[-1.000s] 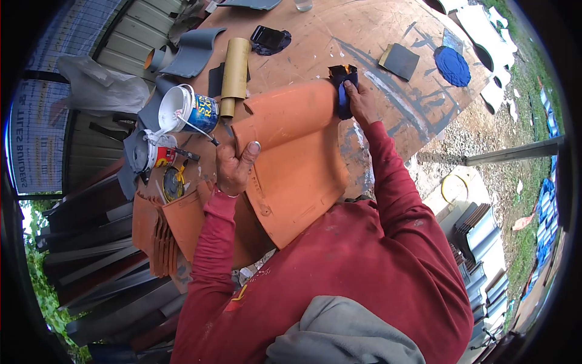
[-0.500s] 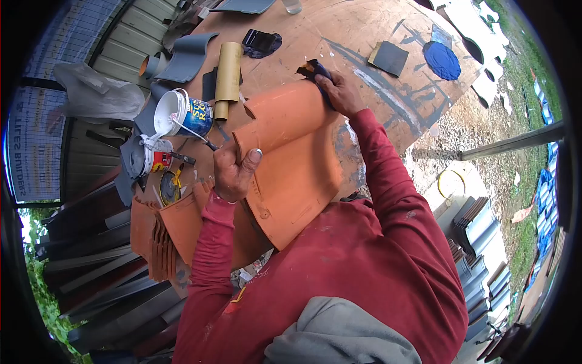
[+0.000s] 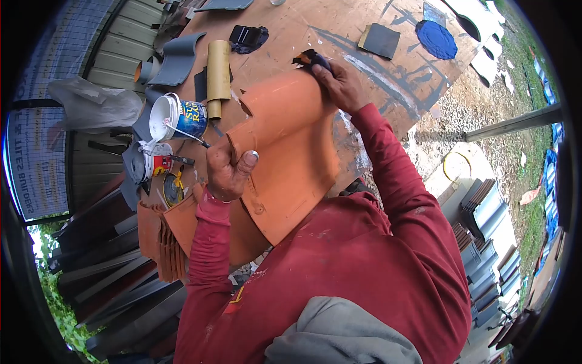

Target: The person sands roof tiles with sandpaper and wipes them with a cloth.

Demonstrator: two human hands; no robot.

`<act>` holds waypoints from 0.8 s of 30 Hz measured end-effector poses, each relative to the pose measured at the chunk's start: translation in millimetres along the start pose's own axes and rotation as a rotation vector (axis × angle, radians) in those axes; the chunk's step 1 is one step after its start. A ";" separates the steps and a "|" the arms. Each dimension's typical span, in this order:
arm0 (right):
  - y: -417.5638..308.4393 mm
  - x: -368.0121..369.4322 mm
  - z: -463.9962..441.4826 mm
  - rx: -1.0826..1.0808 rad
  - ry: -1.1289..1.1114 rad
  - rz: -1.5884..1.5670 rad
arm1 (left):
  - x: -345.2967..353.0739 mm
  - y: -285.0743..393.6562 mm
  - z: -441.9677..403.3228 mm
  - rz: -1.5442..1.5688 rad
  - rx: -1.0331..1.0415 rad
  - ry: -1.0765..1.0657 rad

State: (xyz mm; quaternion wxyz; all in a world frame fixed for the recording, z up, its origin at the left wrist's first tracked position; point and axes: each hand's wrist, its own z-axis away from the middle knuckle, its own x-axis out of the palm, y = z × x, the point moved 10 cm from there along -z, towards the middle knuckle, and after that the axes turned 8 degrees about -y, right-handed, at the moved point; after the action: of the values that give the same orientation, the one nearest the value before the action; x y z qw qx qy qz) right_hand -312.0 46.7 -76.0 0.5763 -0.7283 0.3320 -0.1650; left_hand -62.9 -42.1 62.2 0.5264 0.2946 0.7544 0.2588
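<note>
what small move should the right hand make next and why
Perhaps draw the dark pad along the orange roof tile toward the left hand: the right hand holds the pad at one end while the left grips the other.

tile [image 3: 294, 173]: matt, clay-like | table [image 3: 285, 37]: streaked wood | tube [image 3: 218, 70]: smooth cardboard | bucket [image 3: 191, 118]: smooth plastic | sleeve [image 3: 394, 161]: matt cloth

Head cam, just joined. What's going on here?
A person's left hand grips the left edge of an orange roof tile, thumb on top. The right hand holds a dark blue pad at the far end of the tile's raised curve; whether it presses on the surface is hard to tell. A paint bucket and a cardboard tube are off to the tile's left.
</note>
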 end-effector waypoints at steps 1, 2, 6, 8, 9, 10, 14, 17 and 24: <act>52.5 -14.4 0.6 0.175 0.123 -0.179 | -1.6 -6.9 1.1 -0.001 -0.046 -0.012; 71.9 -25.9 1.5 0.253 0.132 -0.067 | -1.7 -13.3 2.8 0.001 -0.096 -0.028; -16.5 14.8 19.8 -0.208 0.090 0.039 | 4.5 -12.8 -3.8 -0.048 -0.143 -0.057; -33.1 29.8 35.4 -0.316 0.126 -0.041 | 3.6 -10.5 -9.4 -0.097 -0.108 -0.040; -23.8 39.7 46.3 -0.298 0.134 -0.051 | 5.6 -10.8 -9.7 -0.094 -0.119 -0.058; 1.8 42.4 57.5 -0.216 0.243 -0.167 | 3.7 -13.6 -11.5 -0.077 -0.152 -0.027; 77.2 77.7 110.4 0.095 0.266 -0.279 | -0.2 -19.5 -20.7 -0.072 -0.166 0.048; 105.6 82.9 144.7 0.320 0.176 0.054 | -3.6 -16.0 -23.5 -0.062 -0.125 0.132; 133.4 66.1 153.0 0.736 0.053 -0.094 | 6.0 -27.1 -31.7 -0.068 -0.228 -0.022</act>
State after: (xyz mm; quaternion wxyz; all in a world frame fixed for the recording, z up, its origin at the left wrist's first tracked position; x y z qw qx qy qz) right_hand -207.9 98.5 -255.1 0.7826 -0.4822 0.2313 -0.3185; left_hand -99.2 -59.1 49.2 0.5733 0.2098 0.7238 0.3215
